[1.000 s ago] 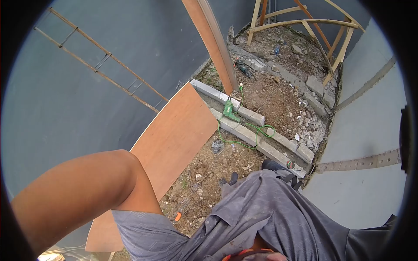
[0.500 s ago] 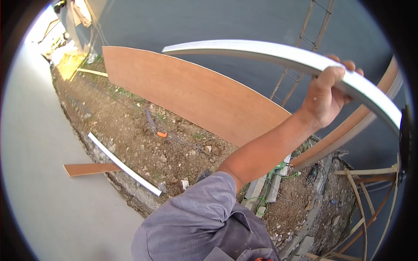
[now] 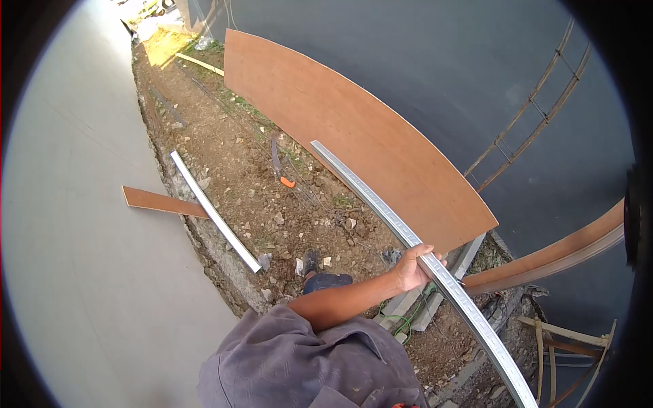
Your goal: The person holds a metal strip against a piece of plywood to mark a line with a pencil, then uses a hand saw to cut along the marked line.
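My left hand (image 3: 412,269) is closed around a long curved metal channel (image 3: 371,196), with the thumb over its upper side and fingertips showing at the far edge. The channel slants from beside the curved plywood panel (image 3: 326,102) down to the bottom right, where its end leaves the view. The panel stands against the dark wall. Below the hand, a green cable (image 3: 401,316) lies by concrete blocks. My right hand is out of view.
A shorter curved white strip (image 3: 216,212) lies across a narrow board (image 3: 160,202) at the left. An orange-handled saw (image 3: 287,181) rests on the stony soil. A wooden ladder-like frame (image 3: 537,112) and a curved board (image 3: 544,266) are at the right.
My left hand has lowered with the metal channel and moved left; the channel now slants down to the right. The view has shifted, showing a foot below the arm.
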A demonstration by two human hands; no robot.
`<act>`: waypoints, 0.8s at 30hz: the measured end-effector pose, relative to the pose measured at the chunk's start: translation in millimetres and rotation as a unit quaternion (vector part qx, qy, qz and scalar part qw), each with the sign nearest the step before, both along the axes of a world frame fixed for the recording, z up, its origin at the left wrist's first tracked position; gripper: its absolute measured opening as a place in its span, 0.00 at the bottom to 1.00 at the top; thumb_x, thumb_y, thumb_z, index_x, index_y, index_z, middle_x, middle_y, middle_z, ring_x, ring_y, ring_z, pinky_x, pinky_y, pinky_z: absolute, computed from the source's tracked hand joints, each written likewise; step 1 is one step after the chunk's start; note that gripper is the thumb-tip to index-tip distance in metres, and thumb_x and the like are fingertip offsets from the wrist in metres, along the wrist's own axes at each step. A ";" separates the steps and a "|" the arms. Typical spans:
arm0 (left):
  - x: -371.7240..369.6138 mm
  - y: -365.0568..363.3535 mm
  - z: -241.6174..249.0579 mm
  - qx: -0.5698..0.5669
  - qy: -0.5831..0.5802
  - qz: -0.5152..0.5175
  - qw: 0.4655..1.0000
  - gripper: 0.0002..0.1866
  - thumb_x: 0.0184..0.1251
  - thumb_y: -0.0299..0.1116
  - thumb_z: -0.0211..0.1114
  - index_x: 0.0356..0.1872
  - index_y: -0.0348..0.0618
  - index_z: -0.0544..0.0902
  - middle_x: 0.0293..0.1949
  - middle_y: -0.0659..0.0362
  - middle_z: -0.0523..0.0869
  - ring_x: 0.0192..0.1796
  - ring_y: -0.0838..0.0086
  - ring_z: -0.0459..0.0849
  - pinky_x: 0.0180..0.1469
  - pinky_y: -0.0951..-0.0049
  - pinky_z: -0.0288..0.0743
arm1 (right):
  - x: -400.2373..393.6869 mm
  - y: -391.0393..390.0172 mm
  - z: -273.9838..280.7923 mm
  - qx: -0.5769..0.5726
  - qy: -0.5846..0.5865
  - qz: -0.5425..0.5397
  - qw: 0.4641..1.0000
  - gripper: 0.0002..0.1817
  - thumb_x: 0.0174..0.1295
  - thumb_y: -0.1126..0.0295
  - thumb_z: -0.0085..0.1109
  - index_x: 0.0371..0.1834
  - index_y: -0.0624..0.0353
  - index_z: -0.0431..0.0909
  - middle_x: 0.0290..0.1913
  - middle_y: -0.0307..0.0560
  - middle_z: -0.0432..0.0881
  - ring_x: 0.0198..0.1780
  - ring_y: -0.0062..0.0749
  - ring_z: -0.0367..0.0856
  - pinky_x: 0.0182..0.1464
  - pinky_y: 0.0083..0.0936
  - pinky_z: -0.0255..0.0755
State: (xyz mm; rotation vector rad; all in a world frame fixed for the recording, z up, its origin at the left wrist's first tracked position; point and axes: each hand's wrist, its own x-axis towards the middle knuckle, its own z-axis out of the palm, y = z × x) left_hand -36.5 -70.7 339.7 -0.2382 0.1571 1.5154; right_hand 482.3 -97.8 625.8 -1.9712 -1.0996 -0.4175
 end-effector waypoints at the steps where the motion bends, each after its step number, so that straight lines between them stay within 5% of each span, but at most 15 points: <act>1: -2.7 1.3 -10.4 -0.010 -0.012 -0.001 1.000 0.05 0.57 0.32 0.62 0.29 0.48 0.75 0.28 0.60 0.80 0.39 0.64 0.82 0.54 0.51 0.75 | 1.2 2.4 19.2 0.010 -0.007 0.014 1.000 0.37 0.58 0.47 0.59 0.66 0.57 0.66 0.52 0.54 0.79 0.45 0.39 0.81 0.53 0.32 0.72; 6: -8.2 20.2 -22.9 -0.173 -0.065 -0.020 0.983 0.09 0.64 0.36 0.61 0.31 0.48 0.70 0.24 0.64 0.70 0.32 0.73 0.73 0.59 0.44 0.66 | 45.7 -45.8 68.8 0.103 0.045 -0.013 0.994 0.38 0.58 0.45 0.59 0.66 0.58 0.66 0.53 0.54 0.78 0.45 0.39 0.81 0.54 0.31 0.72; 9: -20.4 21.5 -29.1 -0.155 0.011 -0.081 0.985 0.10 0.64 0.39 0.60 0.37 0.47 0.72 0.25 0.65 0.70 0.38 0.71 0.75 0.59 0.41 0.67 | 5.5 -114.9 41.6 0.109 -0.161 -0.330 0.924 0.44 0.53 0.37 0.59 0.66 0.56 0.66 0.51 0.52 0.80 0.51 0.46 0.80 0.55 0.36 0.71; 10: -26.7 16.8 -36.2 -0.114 0.019 -0.120 0.986 0.10 0.66 0.39 0.57 0.36 0.44 0.71 0.35 0.59 0.76 0.44 0.67 0.78 0.59 0.44 0.68 | -6.4 -131.5 27.3 0.086 -0.176 -0.442 0.875 0.49 0.49 0.33 0.59 0.68 0.55 0.63 0.53 0.53 0.79 0.53 0.50 0.78 0.56 0.40 0.70; 12: -29.8 10.5 -26.2 -0.153 0.047 -0.170 0.972 0.12 0.63 0.41 0.59 0.39 0.44 0.73 0.32 0.61 0.77 0.47 0.66 0.78 0.60 0.43 0.67 | 31.8 -160.9 -14.2 0.086 -0.092 -0.537 0.834 0.51 0.47 0.31 0.59 0.71 0.50 0.58 0.57 0.54 0.75 0.54 0.44 0.76 0.48 0.35 0.70; 14: -32.1 -3.3 -42.1 -0.132 0.036 -0.197 0.971 0.12 0.63 0.41 0.59 0.38 0.43 0.73 0.35 0.59 0.78 0.48 0.65 0.78 0.60 0.45 0.67 | 50.7 -187.9 -31.3 0.148 0.220 -0.301 0.916 0.52 0.49 0.30 0.56 0.73 0.48 0.54 0.61 0.57 0.70 0.55 0.36 0.73 0.39 0.28 0.62; 15: -38.8 -17.0 -52.4 -0.114 0.020 -0.225 0.967 0.12 0.63 0.40 0.58 0.36 0.43 0.74 0.38 0.58 0.79 0.48 0.64 0.78 0.60 0.46 0.67 | 50.0 -171.4 -41.4 0.160 0.353 -0.163 0.907 0.52 0.51 0.29 0.53 0.74 0.49 0.52 0.63 0.59 0.69 0.55 0.32 0.72 0.35 0.23 0.57; 16: -40.6 -26.3 -51.8 -0.148 0.013 -0.220 0.964 0.11 0.61 0.38 0.60 0.38 0.43 0.74 0.39 0.57 0.79 0.50 0.63 0.77 0.59 0.48 0.67 | 61.7 -169.1 -47.9 0.154 0.390 -0.029 0.908 0.49 0.58 0.32 0.46 0.75 0.50 0.46 0.65 0.59 0.67 0.60 0.37 0.71 0.47 0.28 0.63; 17: -42.3 -36.2 -56.2 -0.162 -0.005 -0.213 0.963 0.09 0.60 0.35 0.61 0.38 0.43 0.75 0.39 0.56 0.80 0.51 0.63 0.77 0.58 0.49 0.68 | 88.4 -164.3 -60.9 0.175 0.405 0.016 0.897 0.46 0.62 0.34 0.41 0.76 0.50 0.41 0.68 0.56 0.64 0.67 0.44 0.64 0.65 0.38 0.55; 18: -45.5 -46.9 -65.5 -0.148 -0.018 -0.216 0.965 0.08 0.59 0.34 0.63 0.36 0.44 0.75 0.37 0.57 0.81 0.52 0.63 0.78 0.58 0.50 0.68 | 70.4 -142.7 -50.7 0.232 0.401 0.006 0.886 0.45 0.64 0.36 0.40 0.76 0.49 0.39 0.69 0.56 0.62 0.71 0.47 0.57 0.73 0.45 0.36; 20: -56.6 -65.0 -87.5 -0.182 -0.007 -0.199 0.963 0.08 0.60 0.34 0.63 0.35 0.44 0.75 0.37 0.56 0.81 0.51 0.62 0.78 0.57 0.50 0.70 | 109.6 -129.7 -47.1 0.238 0.444 0.103 0.857 0.41 0.67 0.43 0.45 0.73 0.58 0.45 0.69 0.58 0.62 0.70 0.51 0.58 0.72 0.50 0.41; 21: -65.0 -71.0 -91.6 -0.181 0.004 -0.177 0.967 0.08 0.60 0.34 0.63 0.34 0.44 0.75 0.37 0.56 0.81 0.50 0.62 0.78 0.56 0.52 0.71 | 67.4 -114.8 -38.9 0.310 0.450 0.035 0.837 0.40 0.65 0.47 0.51 0.71 0.62 0.49 0.65 0.62 0.66 0.67 0.52 0.62 0.70 0.50 0.48; 22: -77.1 -75.3 -97.4 -0.180 0.012 -0.164 0.970 0.07 0.61 0.34 0.63 0.34 0.44 0.75 0.37 0.56 0.81 0.49 0.61 0.79 0.55 0.53 0.72 | 113.0 -118.7 -53.4 0.353 0.437 0.006 0.827 0.37 0.65 0.51 0.54 0.69 0.64 0.55 0.60 0.65 0.70 0.64 0.51 0.65 0.67 0.52 0.55; 24: -101.1 -75.2 -119.7 -0.256 0.026 -0.099 0.961 0.07 0.61 0.34 0.63 0.32 0.44 0.76 0.34 0.56 0.81 0.46 0.60 0.80 0.52 0.56 0.75 | 114.4 -111.9 -67.4 0.377 0.387 -0.010 0.842 0.34 0.65 0.53 0.54 0.67 0.64 0.58 0.58 0.64 0.72 0.62 0.50 0.67 0.64 0.50 0.58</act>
